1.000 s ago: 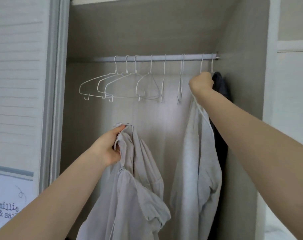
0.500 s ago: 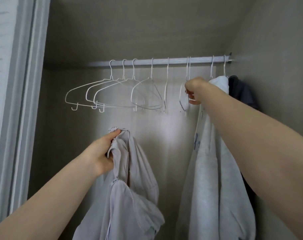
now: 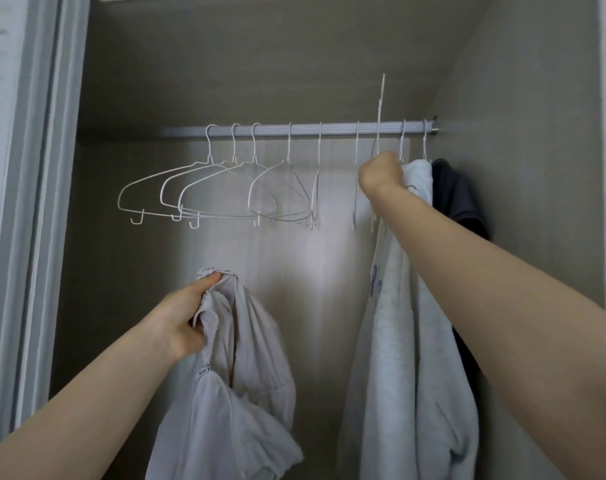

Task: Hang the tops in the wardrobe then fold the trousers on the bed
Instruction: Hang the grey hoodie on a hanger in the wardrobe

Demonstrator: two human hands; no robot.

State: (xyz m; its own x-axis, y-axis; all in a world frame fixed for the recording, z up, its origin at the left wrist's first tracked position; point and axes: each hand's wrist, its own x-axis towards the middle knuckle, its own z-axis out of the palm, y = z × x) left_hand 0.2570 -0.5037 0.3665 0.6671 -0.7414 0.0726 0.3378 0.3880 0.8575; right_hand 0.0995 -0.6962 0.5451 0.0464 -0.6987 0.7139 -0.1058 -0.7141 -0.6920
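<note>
The right hand (image 3: 381, 174) grips a white wire hanger (image 3: 380, 109), fingers curled round it; its hook stands above the rail (image 3: 294, 129). Just right of this grip hangs a white top (image 3: 398, 341). The left hand (image 3: 180, 320), lower left, clutches a bunched grey top (image 3: 239, 375) that hangs below the grip.

Inside the wardrobe (image 3: 502, 81), the left hand (image 3: 182, 318) grips a pale zip-up top (image 3: 235, 375) low down, while the right hand (image 3: 381, 174) holds a white wire hanger (image 3: 380, 109) lifted above the rail (image 3: 294, 129) beside a hung white top (image 3: 398, 341).
</note>
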